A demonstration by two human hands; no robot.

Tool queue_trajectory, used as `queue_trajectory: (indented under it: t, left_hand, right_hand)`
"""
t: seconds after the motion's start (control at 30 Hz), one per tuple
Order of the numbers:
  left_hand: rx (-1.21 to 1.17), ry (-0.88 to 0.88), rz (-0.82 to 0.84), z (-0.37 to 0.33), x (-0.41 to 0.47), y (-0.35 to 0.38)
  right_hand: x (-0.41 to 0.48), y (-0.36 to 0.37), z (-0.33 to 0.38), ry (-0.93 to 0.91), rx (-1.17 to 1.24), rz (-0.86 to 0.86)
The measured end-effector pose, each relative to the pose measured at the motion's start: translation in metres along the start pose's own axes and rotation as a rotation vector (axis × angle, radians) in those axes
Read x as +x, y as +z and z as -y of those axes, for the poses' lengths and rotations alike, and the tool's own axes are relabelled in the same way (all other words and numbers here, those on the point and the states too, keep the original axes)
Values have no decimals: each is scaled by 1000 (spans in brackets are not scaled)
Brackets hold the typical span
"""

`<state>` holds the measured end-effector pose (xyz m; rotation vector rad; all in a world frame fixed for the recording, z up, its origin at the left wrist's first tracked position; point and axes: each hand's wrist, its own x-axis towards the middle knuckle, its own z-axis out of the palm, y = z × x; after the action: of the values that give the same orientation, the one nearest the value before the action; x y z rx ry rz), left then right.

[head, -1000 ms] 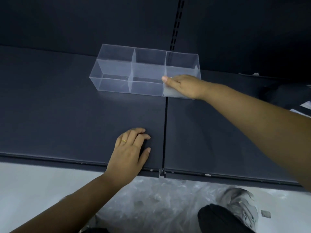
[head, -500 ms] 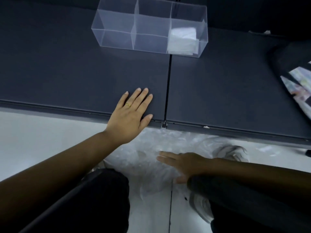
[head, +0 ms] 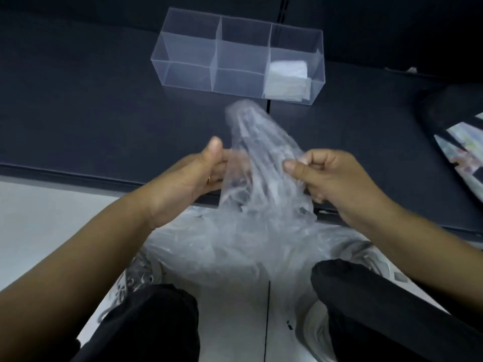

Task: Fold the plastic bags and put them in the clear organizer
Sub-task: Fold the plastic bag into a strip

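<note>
In front of the clear organizer [head: 187,74], the left hand [head: 188,180] and right hand [head: 333,178] each pinch a crumpled plastic bag [head: 261,155] (limp, slippery film); it could slip free or fold crookedly.

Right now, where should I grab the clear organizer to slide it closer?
Probably from above, gripping the near long wall of the clear organizer at its empty middle compartment: the top is open, the walls stand upright, and the folded bag lies only in the right compartment.
</note>
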<state>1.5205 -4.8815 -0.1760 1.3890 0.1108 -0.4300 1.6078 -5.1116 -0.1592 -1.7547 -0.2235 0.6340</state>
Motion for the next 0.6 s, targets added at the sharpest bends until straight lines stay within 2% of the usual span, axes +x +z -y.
queue_trajectory:
  t: [0.13,0.27,0.43,0.53,0.6]
  left_hand:
    - [16,-35,-56,-8,13,18]
    - [15,-123,-445,2,31,22]
    - [-37,-156,-716,14,34,-2]
    - [-94,-148,-781,16,33,-15]
    - [2,-122,-753,15,32,-19]
  right_hand:
    - [29,-12,4,61,2,-144]
    - [46,-32,-1,90,-25,-273]
    - [55,-74,-12,173,-2,-471]
    - [57,-88,-21,225,88,-473]
    - [54,-89,-24,180,64,-487]
